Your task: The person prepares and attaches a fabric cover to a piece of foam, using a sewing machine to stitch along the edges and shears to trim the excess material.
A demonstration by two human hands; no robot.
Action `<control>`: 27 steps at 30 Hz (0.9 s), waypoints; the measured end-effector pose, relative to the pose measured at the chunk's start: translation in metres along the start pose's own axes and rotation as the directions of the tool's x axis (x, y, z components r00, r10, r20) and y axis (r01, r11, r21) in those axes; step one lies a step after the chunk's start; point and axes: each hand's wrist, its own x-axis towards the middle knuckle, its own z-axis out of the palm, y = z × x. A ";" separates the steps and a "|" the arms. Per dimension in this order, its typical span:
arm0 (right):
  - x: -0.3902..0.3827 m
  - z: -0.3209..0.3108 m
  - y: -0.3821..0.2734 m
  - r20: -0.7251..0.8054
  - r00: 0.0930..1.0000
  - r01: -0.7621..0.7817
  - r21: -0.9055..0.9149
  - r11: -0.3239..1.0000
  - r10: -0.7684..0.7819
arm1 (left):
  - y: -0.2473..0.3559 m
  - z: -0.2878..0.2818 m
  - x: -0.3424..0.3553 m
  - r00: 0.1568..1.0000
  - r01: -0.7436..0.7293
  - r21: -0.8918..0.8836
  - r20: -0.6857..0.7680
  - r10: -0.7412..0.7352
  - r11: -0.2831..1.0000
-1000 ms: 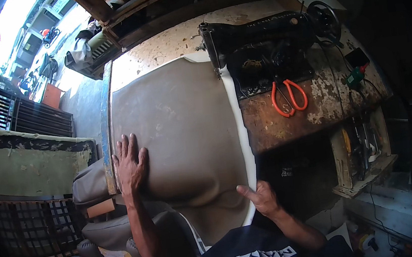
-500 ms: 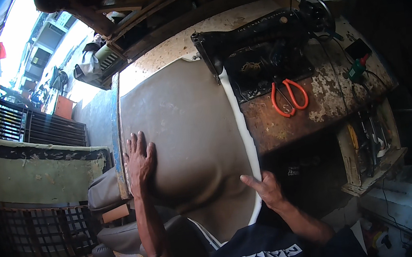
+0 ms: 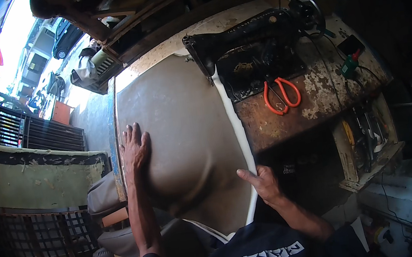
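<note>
A large brown-grey sheet of upholstery vinyl (image 3: pixel 173 112) with a white foam edge (image 3: pixel 234 125) spreads over the sewing table and hangs toward my lap. Its far right corner lies beneath the head of a black sewing machine (image 3: pixel 242 43). My left hand (image 3: pixel 135 147) rests flat on the sheet near its left edge, fingers stretched out. At the near right, my right hand (image 3: pixel 264 182) grips the sheet's edge, thumb on top and the fingers hidden underneath. Scissors (image 3: pixel 282 95) with orange handles lie by the machine's base.
A green bottle (image 3: pixel 350 65) with a red tip stands on the worn tabletop (image 3: pixel 277 125), right of the scissors. Tools hang in an open wooden drawer (image 3: pixel 369 135). On the left are a green padded panel (image 3: pixel 38 173) and a webbed frame (image 3: pixel 48 238). Wooden framing (image 3: pixel 178 15) borders the far side.
My left hand has slid slightly toward the far side over the sheet. My right hand keeps its grip on the edge. The whole view has shifted a little.
</note>
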 end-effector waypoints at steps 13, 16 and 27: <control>-0.004 -0.005 -0.006 -0.004 1.000 -0.025 -0.104 0.994 0.024 | 0.005 0.006 0.039 1.000 -0.006 0.027 -0.025 0.007 1.000; -0.003 -0.006 -0.002 0.000 1.000 -0.019 -0.095 0.995 0.019 | 0.011 0.002 0.046 1.000 0.003 0.019 -0.024 -0.003 1.000; -0.003 -0.010 0.007 0.051 0.994 -0.087 -0.104 0.991 0.093 | 0.020 -0.004 0.079 0.999 -0.021 0.024 -0.028 0.021 0.999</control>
